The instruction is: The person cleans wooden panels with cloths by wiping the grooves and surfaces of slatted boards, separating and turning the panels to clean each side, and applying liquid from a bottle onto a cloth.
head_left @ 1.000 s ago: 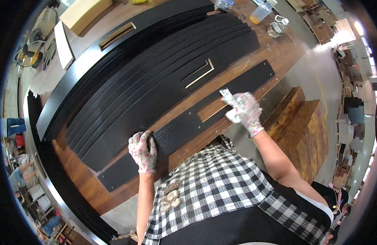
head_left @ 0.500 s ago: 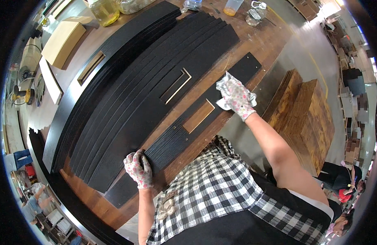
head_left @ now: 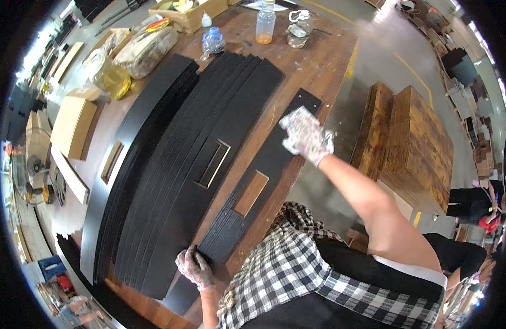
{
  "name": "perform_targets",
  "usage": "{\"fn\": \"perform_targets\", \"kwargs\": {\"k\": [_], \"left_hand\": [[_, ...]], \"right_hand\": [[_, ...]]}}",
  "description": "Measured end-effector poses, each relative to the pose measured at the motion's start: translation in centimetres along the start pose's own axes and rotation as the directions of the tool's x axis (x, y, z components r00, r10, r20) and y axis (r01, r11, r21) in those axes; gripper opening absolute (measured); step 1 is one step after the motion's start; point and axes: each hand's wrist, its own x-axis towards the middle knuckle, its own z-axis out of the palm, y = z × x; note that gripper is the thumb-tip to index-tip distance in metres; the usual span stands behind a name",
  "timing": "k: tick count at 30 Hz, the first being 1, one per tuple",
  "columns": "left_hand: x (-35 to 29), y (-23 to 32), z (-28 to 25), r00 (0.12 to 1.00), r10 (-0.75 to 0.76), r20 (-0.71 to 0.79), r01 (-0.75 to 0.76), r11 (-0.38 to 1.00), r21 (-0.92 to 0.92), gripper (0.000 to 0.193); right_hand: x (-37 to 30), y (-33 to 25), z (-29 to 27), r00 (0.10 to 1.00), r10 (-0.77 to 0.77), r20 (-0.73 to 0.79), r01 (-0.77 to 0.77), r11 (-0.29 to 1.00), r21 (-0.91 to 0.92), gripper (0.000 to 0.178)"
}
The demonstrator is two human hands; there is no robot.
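A long black board with a rectangular cutout lies slantwise along the table's near edge. My left hand, in a flower-patterned glove, is closed at the board's lower end, fingers bent over it. Toward the far end, my gloved right hand presses a crumpled white cloth onto the board's surface; the palm hides part of the cloth. Directly left of this board, several similar black boards lie fanned in an overlapping stack, the top one also showing a rectangular cutout.
Another black board stack stands farther left. Along the back are a blue-capped bottle, a cup of amber liquid, a small jar and a jug of yellow liquid. Brown wood-grain panels are piled at right. People stand lower right.
The view has shifted, so the boards appear steeper and more of the table's back shows. My right hand remains on the cloth near the board's far end; my left still holds the lower end.
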Motion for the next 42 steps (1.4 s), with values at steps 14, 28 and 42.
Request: {"fn": "perform_targets", "kwargs": {"k": [14,28,42], "left_hand": [[-1.0,-1.2,-0.4,1.0,0.019,-0.014,-0.019,0.999,0.036,0.015],[-0.6,-0.7,-1.6,0.998,-0.064,-0.001,0.064,0.997,0.044,0.019],[-0.2,-0.9,-0.8,0.999,-0.017,-0.03,0.019,0.999,0.038,0.012]], "right_hand": [[3.2,6.7,1.7,0.996,0.039,-0.08,-0.035,0.998,0.043,0.027],[4.9,5.3,0.6,0.991,-0.069,-0.115,0.068,0.998,-0.013,0.024],[5.3,4.9,-0.5,0.994,0.106,0.015,-0.103,0.986,-0.133,0.037]]}}
